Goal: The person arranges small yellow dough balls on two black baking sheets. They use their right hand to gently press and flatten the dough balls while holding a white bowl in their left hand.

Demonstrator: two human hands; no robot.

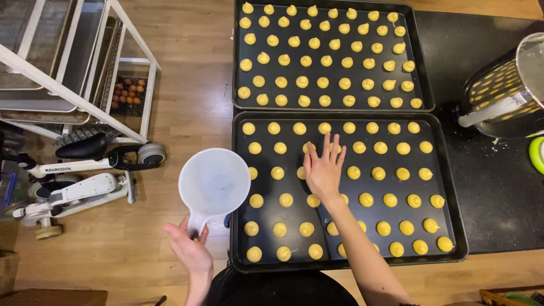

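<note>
My left hand [190, 247] grips the handle of a white plastic measuring cup [214, 183], held just left of the near baking tray. My right hand [323, 166] is stretched flat, fingers apart, over the near black tray [457, 226], its fingertips touching a yellow dough mound [309, 148] in the second row. Rows of several small yellow dough mounds cover this tray. A second black tray [420, 62] beyond it is filled with the same mounds.
Both trays lie on a dark counter [498, 192]. A shiny metal mixing bowl [501, 93] stands at the right. A white wire rack [68, 68] with trays, a carton of eggs [127, 93] and a white ride-on toy [73, 170] stand on the wooden floor at left.
</note>
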